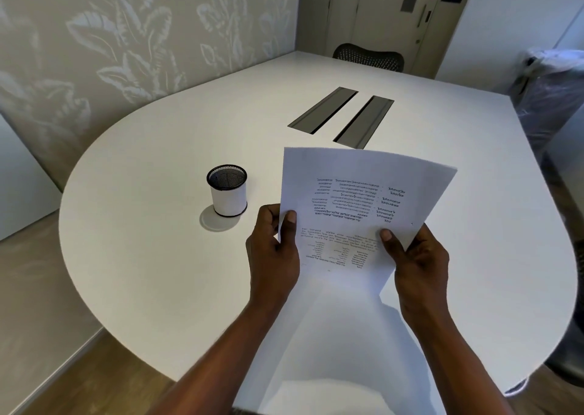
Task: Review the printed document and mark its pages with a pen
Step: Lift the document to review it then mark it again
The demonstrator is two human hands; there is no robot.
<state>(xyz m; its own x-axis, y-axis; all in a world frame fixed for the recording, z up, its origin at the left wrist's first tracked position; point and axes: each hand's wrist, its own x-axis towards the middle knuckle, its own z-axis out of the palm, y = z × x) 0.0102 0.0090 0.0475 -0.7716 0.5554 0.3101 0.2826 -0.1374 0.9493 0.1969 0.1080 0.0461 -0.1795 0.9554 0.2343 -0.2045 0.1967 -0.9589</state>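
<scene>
Document: printed sheets point(363, 199) held up above the white surface point(158, 225), tilted toward the head camera, lower edge near the body. More than one sheet, I think; the count cannot be told.
Print: text reads upside down or reversed from this view; the paper probably needs turning before reading.
Left hand: left hand point(273, 250) pinches the left edge, thumb on the front face, fingers point(268, 215) curled behind and clenched on the paper.
Right hand: right hand point(417, 263) grips the lower right edge the same way, thumb in front.
Pen: none visible. A mesh pen cup point(227, 190) stands on the surface, left of the sheets and apart from them; its contents cannot be seen.
Step in hand: orienting and reading, judged early in the task; no pen marks visible on the page.
To do it well: turn the sheets until the lines read upright, keep both edges taut so the paper does not sag, then lay it flat before writing.
Risk: marking paper held in the air would buckle it.
</scene>
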